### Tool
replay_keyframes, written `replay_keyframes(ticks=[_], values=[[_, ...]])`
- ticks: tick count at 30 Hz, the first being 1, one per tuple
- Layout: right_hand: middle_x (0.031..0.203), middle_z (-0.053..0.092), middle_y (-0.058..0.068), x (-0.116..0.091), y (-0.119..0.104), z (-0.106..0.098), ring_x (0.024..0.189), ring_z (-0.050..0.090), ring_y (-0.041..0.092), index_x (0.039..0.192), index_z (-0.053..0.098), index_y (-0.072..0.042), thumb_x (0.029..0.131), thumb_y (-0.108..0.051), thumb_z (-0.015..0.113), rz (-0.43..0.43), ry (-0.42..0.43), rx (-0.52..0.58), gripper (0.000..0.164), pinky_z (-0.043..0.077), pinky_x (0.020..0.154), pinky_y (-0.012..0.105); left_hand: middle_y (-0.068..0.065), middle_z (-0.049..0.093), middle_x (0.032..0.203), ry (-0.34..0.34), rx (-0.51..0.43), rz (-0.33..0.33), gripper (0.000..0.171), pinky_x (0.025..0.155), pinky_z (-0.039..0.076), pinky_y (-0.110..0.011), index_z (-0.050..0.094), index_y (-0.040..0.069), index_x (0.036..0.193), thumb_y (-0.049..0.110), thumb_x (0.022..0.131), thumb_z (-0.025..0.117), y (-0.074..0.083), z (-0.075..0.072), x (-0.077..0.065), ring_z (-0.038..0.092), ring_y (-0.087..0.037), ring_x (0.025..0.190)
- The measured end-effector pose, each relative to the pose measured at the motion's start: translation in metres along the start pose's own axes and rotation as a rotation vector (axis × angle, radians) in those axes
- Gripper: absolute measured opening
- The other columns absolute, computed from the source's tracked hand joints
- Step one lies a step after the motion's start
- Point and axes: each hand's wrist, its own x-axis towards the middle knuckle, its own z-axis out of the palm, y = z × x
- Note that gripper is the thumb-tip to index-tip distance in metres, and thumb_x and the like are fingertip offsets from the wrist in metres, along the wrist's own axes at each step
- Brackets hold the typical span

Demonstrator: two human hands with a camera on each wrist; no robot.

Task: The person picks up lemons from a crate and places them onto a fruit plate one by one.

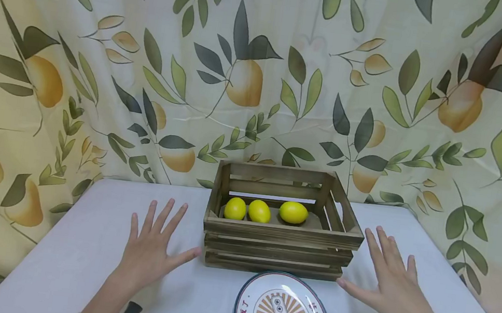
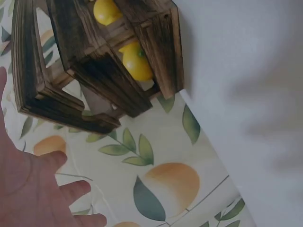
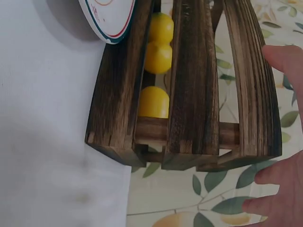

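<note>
A dark slatted wooden crate [image 1: 279, 235] stands on the white table with three yellow lemons [image 1: 293, 212] inside. Two lemons sit close together at its left, one apart to the right. In front of the crate lies a round plate [image 1: 250, 282] with a dark rim, red characters and a sunburst print. My left hand [image 1: 147, 248], fingers spread, is left of the crate and holds nothing. On the other side my right hand [image 1: 392, 288] is likewise spread and bare, its thumb near the crate's lower right corner. The right wrist view shows the lemons [image 3: 157, 56] between the slats.
A white cloth covers the table [image 1: 81, 240]. Behind it hangs a curtain [image 1: 253, 141] printed with leaves and orange fruit, close to the crate's back. The plate's near edge runs out of the head view.
</note>
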Motion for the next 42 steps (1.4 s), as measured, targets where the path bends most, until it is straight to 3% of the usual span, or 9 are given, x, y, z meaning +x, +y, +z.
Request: replay_keyframes(ticks=[9, 14, 16, 18, 21, 24, 27, 34, 42], values=[[0.161, 0.013, 0.020, 0.003, -0.004, 0.002, 0.141, 0.021, 0.049, 0.158, 0.007, -0.015, 0.076, -0.048, 0.078, -0.050, 0.078, 0.083, 0.113, 0.006, 0.111, 0.071, -0.009, 0.019, 0.162, 0.037, -0.027, 0.027, 0.093, 0.112, 0.005, -0.069, 0.024, 0.026, 0.156, 0.072, 0.081, 0.057, 0.010, 0.001, 0.005, 0.009, -0.041, 0.147], [0.156, 0.028, 0.020, 0.006, -0.005, 0.005, 0.135, 0.032, 0.051, 0.157, 0.020, -0.017, 0.075, -0.033, 0.083, -0.033, 0.166, 0.212, 0.104, 0.027, 0.100, 0.073, -0.011, 0.020, 0.161, 0.045, -0.059, 0.036, 0.093, 0.112, 0.006, -0.069, 0.025, 0.026, 0.156, 0.071, 0.081, 0.059, 0.016, 0.000, 0.009, 0.010, -0.041, 0.147], [0.153, 0.035, 0.019, 0.008, -0.005, 0.008, 0.137, 0.036, 0.041, 0.154, 0.029, -0.015, 0.075, -0.023, 0.083, -0.034, 0.235, 0.265, 0.096, 0.037, 0.104, 0.060, -0.011, 0.021, 0.161, 0.051, -0.070, 0.045, 0.093, 0.112, 0.008, -0.069, 0.026, 0.026, 0.155, 0.070, 0.081, 0.060, 0.018, 0.001, 0.011, 0.012, -0.041, 0.147], [0.147, 0.043, 0.020, 0.010, -0.005, 0.013, 0.136, 0.042, 0.020, 0.149, 0.038, -0.009, 0.075, -0.011, 0.082, -0.051, 0.310, 0.330, 0.086, 0.044, 0.105, 0.037, -0.012, 0.022, 0.161, 0.056, -0.080, 0.051, 0.093, 0.112, 0.009, -0.070, 0.026, 0.025, 0.155, 0.069, 0.081, 0.060, 0.020, 0.001, 0.012, 0.012, -0.041, 0.147], [0.137, 0.052, 0.010, 0.013, -0.003, 0.020, 0.121, 0.046, -0.009, 0.142, 0.045, -0.001, 0.075, 0.004, 0.079, -0.053, 0.388, 0.428, 0.075, 0.041, 0.093, 0.006, -0.012, 0.022, 0.161, 0.067, -0.100, 0.057, 0.094, 0.112, 0.009, -0.070, 0.025, 0.025, 0.156, 0.068, 0.081, 0.061, 0.025, 0.001, 0.016, 0.013, -0.041, 0.147], [0.130, 0.052, -0.008, 0.015, -0.002, 0.026, 0.107, 0.049, -0.017, 0.140, 0.046, 0.002, 0.074, 0.013, 0.075, -0.043, 0.421, 0.529, 0.073, 0.046, 0.084, 0.005, -0.012, 0.023, 0.160, 0.091, -0.127, 0.078, 0.090, 0.112, 0.009, -0.069, 0.026, 0.024, 0.155, 0.065, 0.083, 0.061, 0.030, -0.001, 0.021, 0.014, -0.041, 0.147], [0.129, 0.048, -0.015, 0.016, -0.002, 0.032, 0.101, 0.054, -0.016, 0.140, 0.046, 0.002, 0.073, 0.017, 0.074, -0.045, 0.444, 0.571, 0.074, 0.049, 0.080, 0.008, -0.014, 0.029, 0.157, 0.138, -0.133, 0.129, 0.083, 0.113, 0.014, -0.066, 0.029, 0.022, 0.154, 0.059, 0.086, 0.061, 0.034, -0.005, 0.027, 0.020, -0.040, 0.145], [0.128, 0.055, 0.018, 0.020, -0.008, 0.036, 0.099, 0.053, -0.018, 0.140, 0.046, 0.002, 0.072, 0.017, 0.075, -0.063, 0.464, 0.557, 0.075, 0.049, 0.078, 0.007, -0.012, 0.042, 0.148, 0.257, -0.216, 0.227, 0.071, 0.108, 0.034, -0.058, 0.044, 0.016, 0.146, 0.049, 0.087, 0.066, 0.039, -0.014, 0.040, 0.040, -0.034, 0.135], [0.129, 0.056, 0.024, 0.020, -0.010, 0.035, 0.101, 0.051, -0.020, 0.140, 0.046, 0.001, 0.074, 0.015, 0.076, -0.073, 0.455, 0.541, 0.074, 0.049, 0.079, 0.007, -0.007, 0.051, 0.140, 0.263, -0.315, 0.220, 0.063, 0.090, 0.052, -0.050, 0.054, 0.015, 0.137, 0.044, 0.084, 0.072, 0.054, -0.024, 0.054, 0.053, -0.029, 0.123]])
